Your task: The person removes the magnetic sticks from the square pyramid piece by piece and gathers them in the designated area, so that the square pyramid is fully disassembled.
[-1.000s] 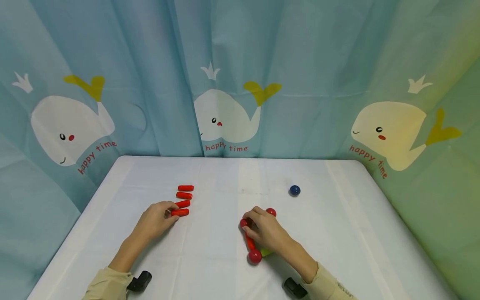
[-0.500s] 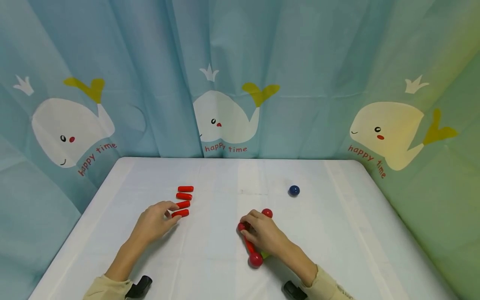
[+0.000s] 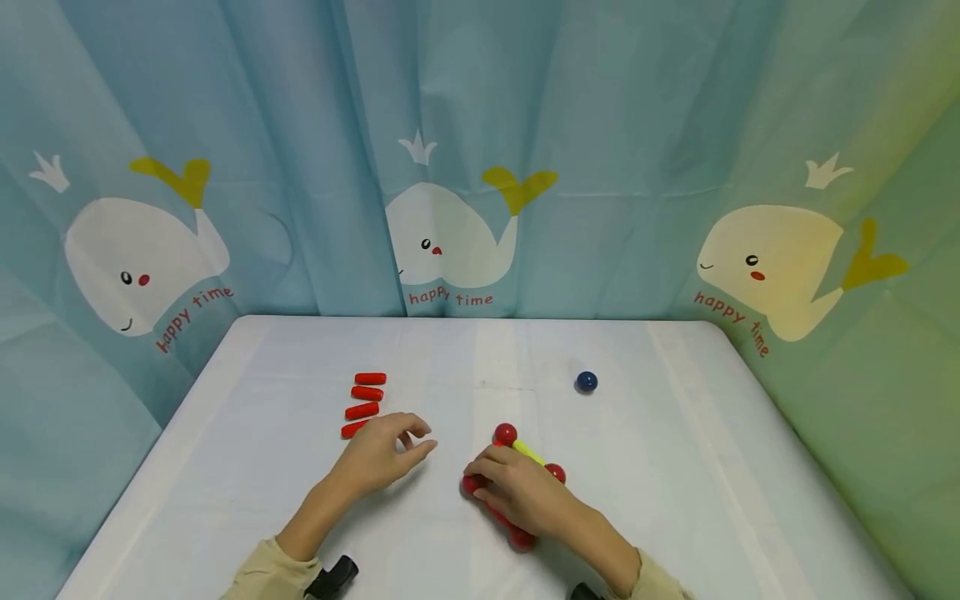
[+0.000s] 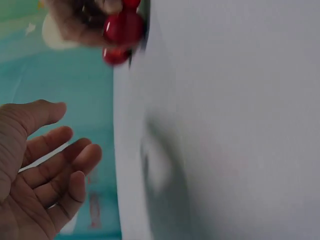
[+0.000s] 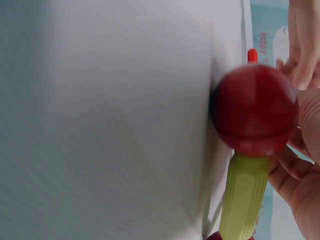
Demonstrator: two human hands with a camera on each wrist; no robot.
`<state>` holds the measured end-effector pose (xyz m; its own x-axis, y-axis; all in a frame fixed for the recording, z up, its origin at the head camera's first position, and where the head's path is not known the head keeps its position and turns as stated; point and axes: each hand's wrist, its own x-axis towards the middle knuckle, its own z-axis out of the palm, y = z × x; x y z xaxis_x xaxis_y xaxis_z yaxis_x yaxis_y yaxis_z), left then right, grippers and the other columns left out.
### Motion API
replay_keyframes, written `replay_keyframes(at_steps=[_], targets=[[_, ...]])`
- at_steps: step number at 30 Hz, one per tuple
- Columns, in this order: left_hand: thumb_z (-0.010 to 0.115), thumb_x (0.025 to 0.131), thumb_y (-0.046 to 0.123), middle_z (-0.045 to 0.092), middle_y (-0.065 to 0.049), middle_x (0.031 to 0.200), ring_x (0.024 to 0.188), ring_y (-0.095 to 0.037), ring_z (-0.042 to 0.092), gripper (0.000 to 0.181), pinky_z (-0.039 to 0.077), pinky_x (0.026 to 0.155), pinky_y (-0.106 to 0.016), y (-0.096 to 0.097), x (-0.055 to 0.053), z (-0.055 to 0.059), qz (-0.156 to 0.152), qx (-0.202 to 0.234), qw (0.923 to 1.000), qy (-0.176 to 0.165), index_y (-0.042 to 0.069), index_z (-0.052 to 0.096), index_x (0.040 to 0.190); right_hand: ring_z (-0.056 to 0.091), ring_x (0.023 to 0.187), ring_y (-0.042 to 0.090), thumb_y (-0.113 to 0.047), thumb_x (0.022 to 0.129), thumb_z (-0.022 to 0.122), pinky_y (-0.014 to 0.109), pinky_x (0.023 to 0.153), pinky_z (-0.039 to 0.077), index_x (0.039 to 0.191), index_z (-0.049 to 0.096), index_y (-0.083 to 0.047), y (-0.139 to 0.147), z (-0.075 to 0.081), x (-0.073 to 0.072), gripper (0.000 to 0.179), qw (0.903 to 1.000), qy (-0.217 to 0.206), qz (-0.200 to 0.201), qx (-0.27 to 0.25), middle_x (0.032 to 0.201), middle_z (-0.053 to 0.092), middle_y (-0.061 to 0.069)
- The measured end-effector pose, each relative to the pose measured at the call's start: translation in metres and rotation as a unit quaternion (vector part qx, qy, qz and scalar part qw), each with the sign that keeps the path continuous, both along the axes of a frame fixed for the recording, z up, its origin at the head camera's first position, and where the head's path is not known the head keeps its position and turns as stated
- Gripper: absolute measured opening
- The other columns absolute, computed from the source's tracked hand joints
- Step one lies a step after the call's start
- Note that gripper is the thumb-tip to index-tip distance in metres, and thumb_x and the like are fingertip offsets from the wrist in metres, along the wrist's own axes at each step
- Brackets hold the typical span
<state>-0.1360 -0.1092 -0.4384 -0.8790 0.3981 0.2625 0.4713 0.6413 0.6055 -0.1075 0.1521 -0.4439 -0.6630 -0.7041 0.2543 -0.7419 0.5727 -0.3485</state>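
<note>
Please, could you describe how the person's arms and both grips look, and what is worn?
The left grip and the right grip are bare, ungloved hands. Beige sleeves leave part of each forearm uncovered, and a black device shows beside each sleeve.

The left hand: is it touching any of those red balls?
Apart. In the head view, white tabletop shows between the left hand and the nearest red ball; the left wrist view shows a gap too.
</note>
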Motion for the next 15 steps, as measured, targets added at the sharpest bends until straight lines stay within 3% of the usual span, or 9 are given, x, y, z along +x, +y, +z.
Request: replay_keyframes(at_steps=[8, 12, 15], targets=[[0.076, 0.092, 0.03, 0.068, 0.008, 0.078, 0.069, -0.004, 0.057, 0.017, 0.048, 0.061, -0.024, 0.05, -0.007, -0.009, -0.047, -0.03, 0.9949, -0.084, 0.013, 0.075, 0.089, 0.064, 0.106, 0.008, -0.011, 0.092, 0.077, 0.021, 0.093, 0.052, 0.109, 0.073, -0.012, -0.004, -0.006, 0.011, 0.018, 0.9973, 0.038, 0.047, -0.042, 0.111, 0.069, -0.004], [0.079, 0.088, 0.032, 0.06, 0.011, 0.068, 0.062, -0.003, 0.051, 0.022, 0.044, 0.056, -0.023, 0.064, -0.008, -0.013, -0.038, -0.044, 0.9936, -0.098, 0.014, 0.071, 0.077, 0.064, 0.11, 0.011, -0.009, 0.092, 0.076, 0.022, 0.095, 0.051, 0.11, 0.072, -0.012, -0.003, -0.007, 0.018, 0.019, 0.9945, 0.041, 0.066, -0.071, 0.116, 0.068, -0.001], [0.082, 0.085, 0.034, 0.055, 0.011, 0.063, 0.057, -0.003, 0.047, 0.027, 0.041, 0.052, -0.022, 0.07, -0.006, -0.014, -0.026, -0.049, 0.9936, -0.098, 0.015, 0.067, 0.072, 0.064, 0.11, 0.012, -0.009, 0.092, 0.076, 0.024, 0.094, 0.053, 0.111, 0.072, -0.01, 0.002, -0.007, 0.023, 0.02, 0.9929, 0.014, 0.071, -0.095, 0.117, 0.068, 0.0]])
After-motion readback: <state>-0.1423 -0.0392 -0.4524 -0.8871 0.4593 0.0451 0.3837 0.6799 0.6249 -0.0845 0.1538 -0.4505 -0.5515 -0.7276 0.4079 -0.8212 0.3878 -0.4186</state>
